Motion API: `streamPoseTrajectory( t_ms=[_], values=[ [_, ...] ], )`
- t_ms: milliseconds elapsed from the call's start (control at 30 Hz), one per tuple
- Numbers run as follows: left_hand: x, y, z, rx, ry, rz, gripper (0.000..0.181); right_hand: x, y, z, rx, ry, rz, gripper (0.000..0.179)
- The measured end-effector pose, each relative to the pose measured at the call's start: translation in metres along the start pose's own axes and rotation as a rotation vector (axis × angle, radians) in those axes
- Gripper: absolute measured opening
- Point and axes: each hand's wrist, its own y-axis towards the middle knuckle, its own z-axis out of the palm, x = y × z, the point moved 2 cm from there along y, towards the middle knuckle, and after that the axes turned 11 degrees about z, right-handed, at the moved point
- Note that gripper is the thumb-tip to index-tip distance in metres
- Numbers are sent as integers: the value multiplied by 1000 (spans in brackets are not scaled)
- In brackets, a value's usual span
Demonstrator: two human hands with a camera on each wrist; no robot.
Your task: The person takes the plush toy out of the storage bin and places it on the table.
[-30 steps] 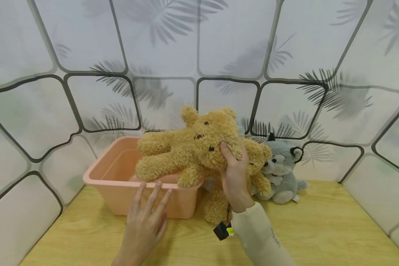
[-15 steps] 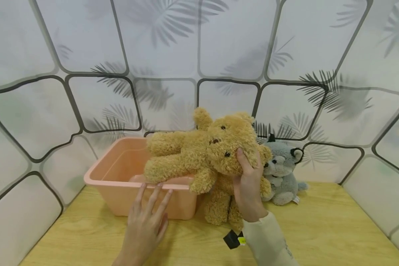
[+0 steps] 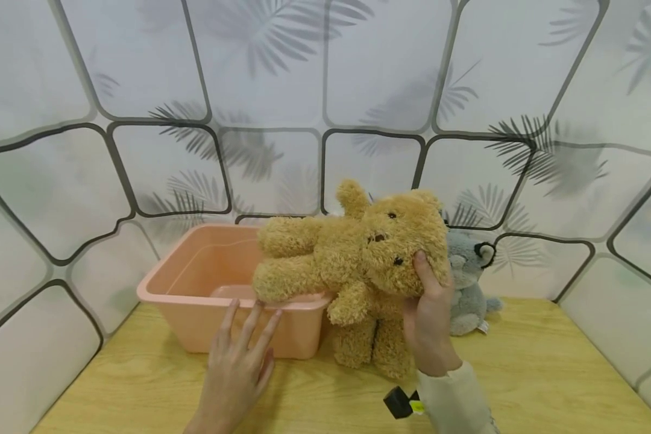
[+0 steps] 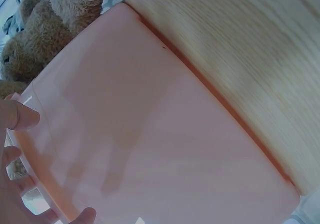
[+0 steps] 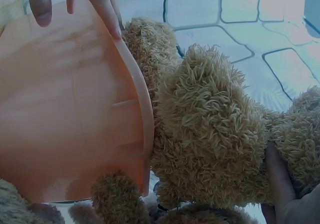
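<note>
A tan teddy bear lies sideways in the air, its head toward the right. My right hand grips its head, thumb beside one eye. The bear's legs hang over the right part of a pink plastic bin. In the right wrist view the bear's fur fills the middle, beside the bin's rim. My left hand rests its fairly straight fingertips on the bin's front rim; the left wrist view shows its fingers at that rim.
Behind the held bear, a second tan teddy bear sits on the wooden table, mostly hidden. A grey plush animal with black-edged ears sits to its right. A patterned cloth wall encloses the back and sides.
My right hand has drawn the teddy bear to the right and slightly down, its legs shifting toward the bin's right end. It now covers more of the grey plush. My left hand stays put.
</note>
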Motion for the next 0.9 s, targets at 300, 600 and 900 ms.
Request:
streamPoseTrajectory(
  t_ms=[300,600,900],
  values=[
    [0,0,0,1,-3,-1,49,7,-6,-12,-43,39,31,48],
    [1,1,1,-8,-4,5,49,12,-11,-26,-19,77,19,46],
    [0,1,1,-1,6,6,50,15,-13,-46,-7,32,68,49]
  ],
)
